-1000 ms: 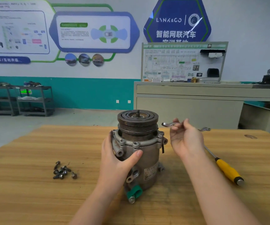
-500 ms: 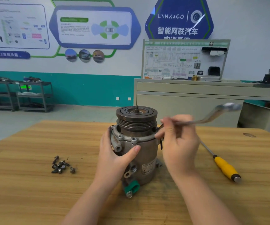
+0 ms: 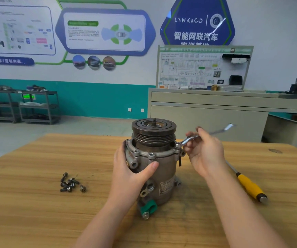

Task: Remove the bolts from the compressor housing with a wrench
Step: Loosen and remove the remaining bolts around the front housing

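Lowered since a moment earlier, the wrench [image 3: 191, 138] sat with its ring end on a flange bolt [image 3: 177, 145].

Right hand [image 3: 205, 152] pinched the wrench's shank; left hand [image 3: 131, 173] gripped the compressor housing [image 3: 159, 169], upright on the wooden table [image 3: 37, 203]. Loose bolts [image 3: 70, 183] lay left, a yellow-handled screwdriver [image 3: 249, 186] right.

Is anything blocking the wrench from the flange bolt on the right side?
Nothing visible. The right hand holds the wrench, whose ring end already sits at the bolt on the compressor flange.
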`<state>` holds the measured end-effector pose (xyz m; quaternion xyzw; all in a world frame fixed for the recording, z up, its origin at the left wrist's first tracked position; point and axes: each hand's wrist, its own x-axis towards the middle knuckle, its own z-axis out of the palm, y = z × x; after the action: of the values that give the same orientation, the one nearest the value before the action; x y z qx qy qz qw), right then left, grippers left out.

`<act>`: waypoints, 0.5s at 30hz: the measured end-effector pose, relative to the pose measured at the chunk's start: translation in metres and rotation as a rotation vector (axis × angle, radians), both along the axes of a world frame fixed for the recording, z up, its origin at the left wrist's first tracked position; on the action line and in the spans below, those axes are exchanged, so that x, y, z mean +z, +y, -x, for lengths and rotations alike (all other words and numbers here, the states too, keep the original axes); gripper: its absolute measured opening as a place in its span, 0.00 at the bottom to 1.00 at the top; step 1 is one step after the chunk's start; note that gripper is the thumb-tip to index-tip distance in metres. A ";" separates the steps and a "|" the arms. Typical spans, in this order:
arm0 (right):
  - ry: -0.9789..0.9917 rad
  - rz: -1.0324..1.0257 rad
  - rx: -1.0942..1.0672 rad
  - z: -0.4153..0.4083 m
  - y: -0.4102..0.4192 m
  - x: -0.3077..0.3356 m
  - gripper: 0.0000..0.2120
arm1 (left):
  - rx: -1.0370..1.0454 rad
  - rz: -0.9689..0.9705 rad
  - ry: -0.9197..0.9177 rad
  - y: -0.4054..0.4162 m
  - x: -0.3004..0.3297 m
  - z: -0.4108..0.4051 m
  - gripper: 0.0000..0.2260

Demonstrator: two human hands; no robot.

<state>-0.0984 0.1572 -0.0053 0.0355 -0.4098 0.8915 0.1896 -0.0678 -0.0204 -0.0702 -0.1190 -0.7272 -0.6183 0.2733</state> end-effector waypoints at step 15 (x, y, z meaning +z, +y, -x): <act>0.359 -0.332 -0.524 -0.021 -0.011 -0.003 0.08 | 0.003 0.016 0.020 -0.003 -0.003 0.002 0.48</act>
<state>-0.0770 0.1465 -0.0087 0.1156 -0.5043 0.7136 0.4724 -0.0703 -0.0230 -0.0729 -0.1263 -0.7294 -0.6111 0.2803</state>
